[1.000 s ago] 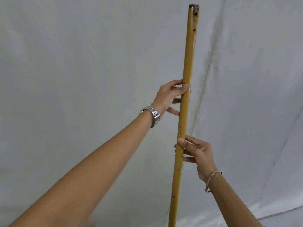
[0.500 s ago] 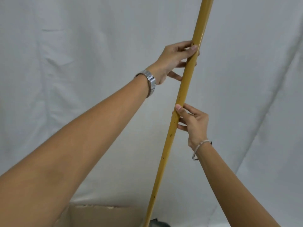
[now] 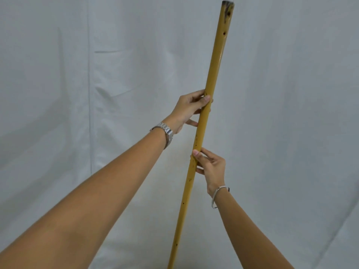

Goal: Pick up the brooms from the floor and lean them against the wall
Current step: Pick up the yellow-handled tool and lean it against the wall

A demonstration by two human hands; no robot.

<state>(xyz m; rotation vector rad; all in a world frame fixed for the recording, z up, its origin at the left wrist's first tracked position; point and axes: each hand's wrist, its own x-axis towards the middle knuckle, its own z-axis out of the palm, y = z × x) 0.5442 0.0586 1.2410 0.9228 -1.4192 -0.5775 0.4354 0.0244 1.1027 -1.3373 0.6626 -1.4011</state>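
Note:
A yellow broom handle with dark specks stands almost upright in front of the white cloth-covered wall, its worn top end tilted slightly right. My left hand, with a metal watch on the wrist, grips the handle about midway up. Lower down, my right hand, with a thin bracelet on the wrist, holds the handle between thumb and fingers. The broom's head is below the frame and out of view.
The wrinkled white cloth fills the whole background. A dark strip shows at the bottom edge beside the handle.
The view has tilted up: the handle's top end is back in frame and the floor and cardboard at the bottom are gone. The handle stands more upright. Both hands keep their grip.

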